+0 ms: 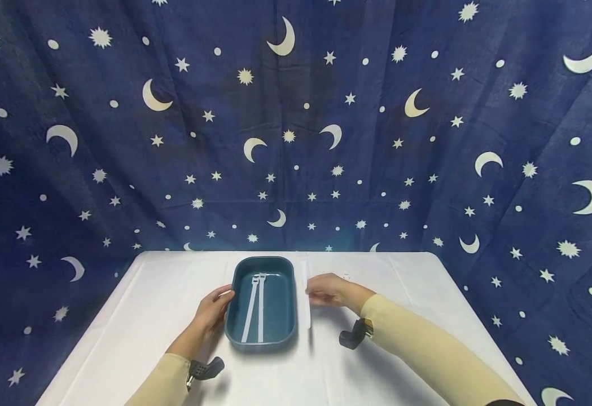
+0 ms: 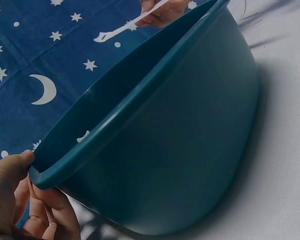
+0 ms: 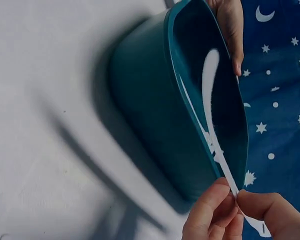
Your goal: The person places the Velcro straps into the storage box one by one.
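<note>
A dark teal plastic bin (image 1: 281, 307) with rounded corners stands on the table. My left hand (image 1: 213, 311) grips its left rim; in the left wrist view the thumb is on top and fingers are curled beneath the lip (image 2: 45, 180). Inside the bin lie two white cable straps (image 1: 249, 313) with slotted heads at the far end, side by side and spreading toward me. Just right of the bin, my right hand (image 1: 328, 288) pinches a third white strap (image 3: 210, 90) between thumb and fingers, its slotted head beyond the fingertips and its long tail standing out over the bin's edge.
A white cloth covers the table (image 1: 387, 361). Behind it hangs a dark blue curtain (image 1: 285, 180) with moons and stars. A small pale item (image 1: 346, 277), too small to identify, lies beyond my right hand. Dark wrist devices (image 1: 206, 369) sit on both forearms.
</note>
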Available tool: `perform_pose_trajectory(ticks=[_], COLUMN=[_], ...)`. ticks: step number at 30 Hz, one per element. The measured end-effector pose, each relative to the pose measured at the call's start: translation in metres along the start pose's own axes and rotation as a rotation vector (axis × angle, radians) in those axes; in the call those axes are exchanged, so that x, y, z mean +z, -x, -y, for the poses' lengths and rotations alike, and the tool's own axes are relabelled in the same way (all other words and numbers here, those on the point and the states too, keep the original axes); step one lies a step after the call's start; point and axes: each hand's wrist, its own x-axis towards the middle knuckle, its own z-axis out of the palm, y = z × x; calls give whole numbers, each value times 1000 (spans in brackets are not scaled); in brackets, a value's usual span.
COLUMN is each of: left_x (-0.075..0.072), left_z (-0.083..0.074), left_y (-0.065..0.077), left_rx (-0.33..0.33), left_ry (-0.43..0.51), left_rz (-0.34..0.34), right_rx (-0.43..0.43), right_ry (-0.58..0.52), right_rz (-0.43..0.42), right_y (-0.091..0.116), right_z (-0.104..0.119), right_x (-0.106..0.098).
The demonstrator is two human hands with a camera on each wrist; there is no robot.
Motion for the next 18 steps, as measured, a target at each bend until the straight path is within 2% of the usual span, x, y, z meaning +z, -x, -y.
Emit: perform_pose_trajectory(ticks=[9, 18], left_x=[-2, -3], left_z=[1, 1], left_y=[2, 2], left_rx=[3, 5], left_ry=[-8, 2], left_rz=[5, 17], right_rx=[-15, -37], right_ry=[4, 51], right_rz=[5, 7], right_y=[-5, -9], right_z=[0, 11], right_x=[20, 39])
